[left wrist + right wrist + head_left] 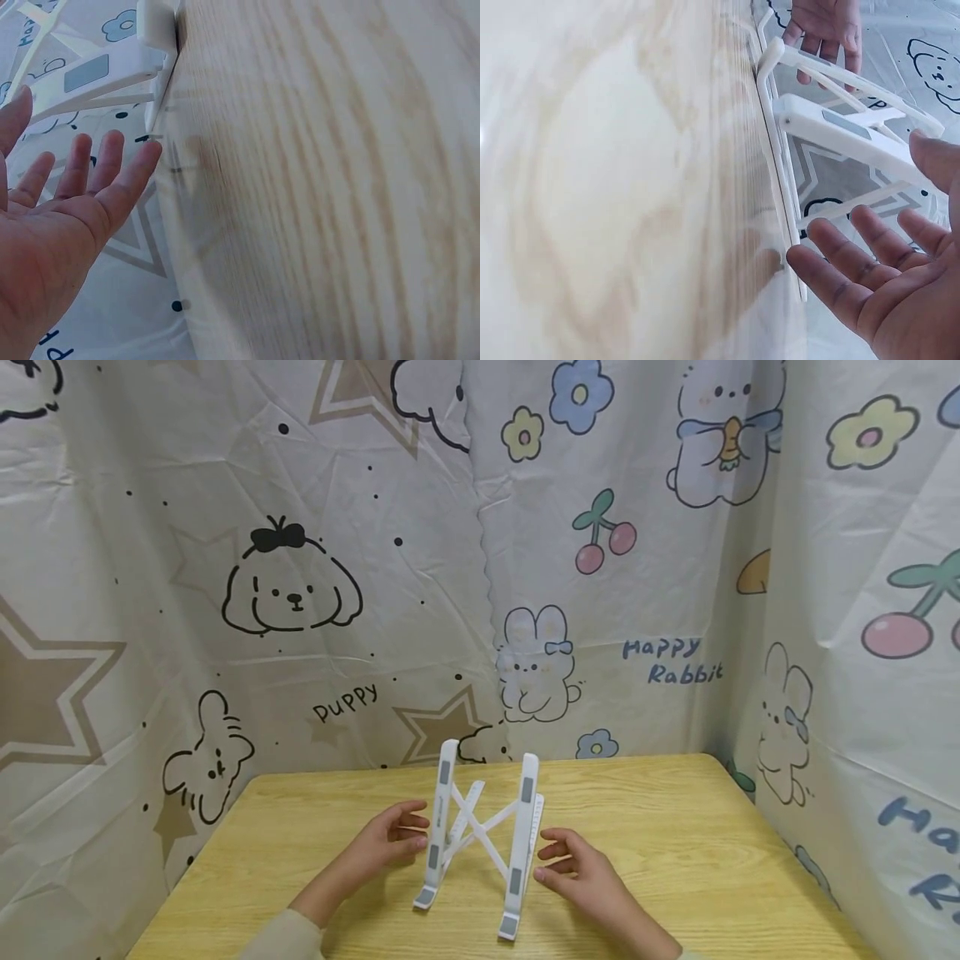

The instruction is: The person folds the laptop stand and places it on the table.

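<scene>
Stand: white folding stand (483, 839) upright, unfolded, mid-table (675, 843).
Left hand (390, 843): fingers spread, just beside left rail, gripping nothing.
Right hand (577, 868): fingers relaxed, beside right rail, no grip.
Progress: setup looks complete; both hands off.

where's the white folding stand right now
In the head view the white folding stand stands upright on the wooden table, near its front middle, between the left hand and the right hand.
</scene>
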Demonstrator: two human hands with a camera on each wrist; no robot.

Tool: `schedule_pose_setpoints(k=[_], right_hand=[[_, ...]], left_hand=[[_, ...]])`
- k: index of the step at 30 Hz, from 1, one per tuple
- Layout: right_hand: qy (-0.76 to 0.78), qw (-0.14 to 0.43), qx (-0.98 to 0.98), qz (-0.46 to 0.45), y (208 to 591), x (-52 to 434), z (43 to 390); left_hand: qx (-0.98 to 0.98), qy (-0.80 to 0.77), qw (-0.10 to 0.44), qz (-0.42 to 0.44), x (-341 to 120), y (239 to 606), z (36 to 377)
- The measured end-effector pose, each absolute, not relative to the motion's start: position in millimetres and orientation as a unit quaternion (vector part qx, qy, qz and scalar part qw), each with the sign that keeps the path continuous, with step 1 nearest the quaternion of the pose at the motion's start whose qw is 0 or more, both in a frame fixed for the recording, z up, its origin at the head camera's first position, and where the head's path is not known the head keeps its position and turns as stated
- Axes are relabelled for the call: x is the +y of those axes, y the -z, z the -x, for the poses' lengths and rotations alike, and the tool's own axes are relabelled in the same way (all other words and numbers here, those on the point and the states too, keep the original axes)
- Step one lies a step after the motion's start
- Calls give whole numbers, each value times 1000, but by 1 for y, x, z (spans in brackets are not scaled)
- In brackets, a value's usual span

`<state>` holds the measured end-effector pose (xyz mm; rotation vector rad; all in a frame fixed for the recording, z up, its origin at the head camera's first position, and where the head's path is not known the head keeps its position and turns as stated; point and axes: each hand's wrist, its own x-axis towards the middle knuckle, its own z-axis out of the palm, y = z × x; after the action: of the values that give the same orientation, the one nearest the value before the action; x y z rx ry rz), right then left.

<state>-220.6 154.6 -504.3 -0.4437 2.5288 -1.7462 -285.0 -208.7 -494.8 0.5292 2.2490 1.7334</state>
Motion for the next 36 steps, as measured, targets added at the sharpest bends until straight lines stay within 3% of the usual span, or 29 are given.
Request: schedule_pose_setpoints(k=[16, 36], right_hand=[[644, 44, 753, 127, 508, 134, 220], [670, 4, 741, 45, 517, 113, 222]], left_hand=[[752, -621, 148, -164, -201, 492, 288], [773, -603, 140, -142, -184, 497, 289]])
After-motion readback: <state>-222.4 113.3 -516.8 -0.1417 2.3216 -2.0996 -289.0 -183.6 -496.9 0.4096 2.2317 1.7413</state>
